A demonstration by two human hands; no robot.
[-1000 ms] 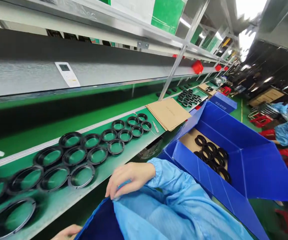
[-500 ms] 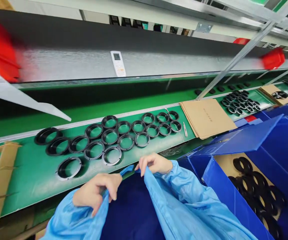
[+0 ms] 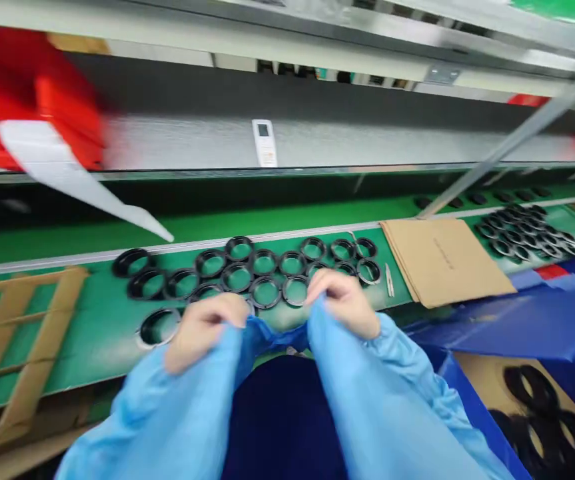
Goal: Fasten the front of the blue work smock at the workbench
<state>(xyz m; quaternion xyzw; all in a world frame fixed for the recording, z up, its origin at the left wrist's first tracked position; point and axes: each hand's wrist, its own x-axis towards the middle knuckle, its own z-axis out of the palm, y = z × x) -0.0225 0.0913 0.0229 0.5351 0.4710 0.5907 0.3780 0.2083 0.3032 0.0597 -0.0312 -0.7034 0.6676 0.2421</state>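
I log: left hand (image 3: pixel 206 328) and right hand (image 3: pixel 346 301) gripping blue garment (image 3: pixel 277 339); black rings (image 3: pixel 265 267) on green bench (image 3: pixel 92 320) beyond.

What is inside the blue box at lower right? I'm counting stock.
The blue box holds black rings lying on brown cardboard. The picture's edge cuts them off, and anything under the cardboard is hidden.

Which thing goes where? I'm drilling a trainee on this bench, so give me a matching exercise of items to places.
Things:
1. black rings
2. cardboard sheets
3. remote control
4. light blue fabric

Places:
a. pinched between the left hand and the right hand
b. on the grey wall behind the belt
c. in rows on the green bench, beyond the hands
d. stacked on the bench to the right of the rings

Pairs: 1-c, 2-d, 3-b, 4-a
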